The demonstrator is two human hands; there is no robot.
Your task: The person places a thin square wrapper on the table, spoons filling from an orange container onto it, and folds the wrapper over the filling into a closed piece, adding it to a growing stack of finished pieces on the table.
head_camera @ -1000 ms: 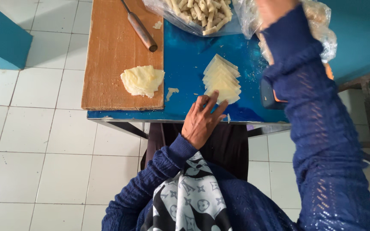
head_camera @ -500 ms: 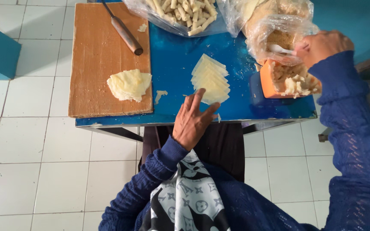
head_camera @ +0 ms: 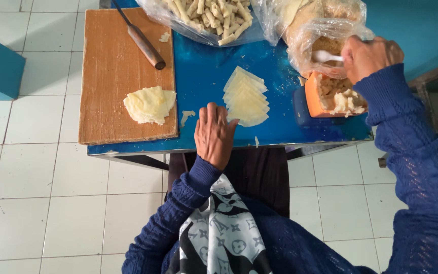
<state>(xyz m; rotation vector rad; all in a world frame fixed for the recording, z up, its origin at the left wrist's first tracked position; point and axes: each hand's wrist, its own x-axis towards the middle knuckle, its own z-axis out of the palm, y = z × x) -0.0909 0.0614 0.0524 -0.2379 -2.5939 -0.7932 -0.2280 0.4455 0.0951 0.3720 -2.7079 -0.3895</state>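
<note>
While the left hand (head_camera: 214, 134) lies flat and open on the blue table (head_camera: 204, 76), fingers spread and holding nothing, its fingertips sit just at 7 o'clock of the fanned stack of pale triangular wrappers (head_camera: 247, 97). At 2 o'clock of that stack, the right hand (head_camera: 371, 56) is closed around the handle of a white spoon (head_camera: 326, 56) whose bowl points into a clear plastic bag of crumbly filling (head_camera: 325, 38). Directly at 6 o'clock of the spoon stands an orange container (head_camera: 330, 96) with pale chunks in it. Over at 9 o'clock, a wooden board (head_camera: 112, 66) carries a folded sheet of dough (head_camera: 149, 104) and a rolling pin (head_camera: 145, 44); a bag of finished rolls (head_camera: 209, 18) sits at 12 o'clock. To scoop well, I judge the spoon should go in shallow and lift level, so crumbs stay on it, with the bag's mouth kept open and the free hand steadying a wrapper
</note>
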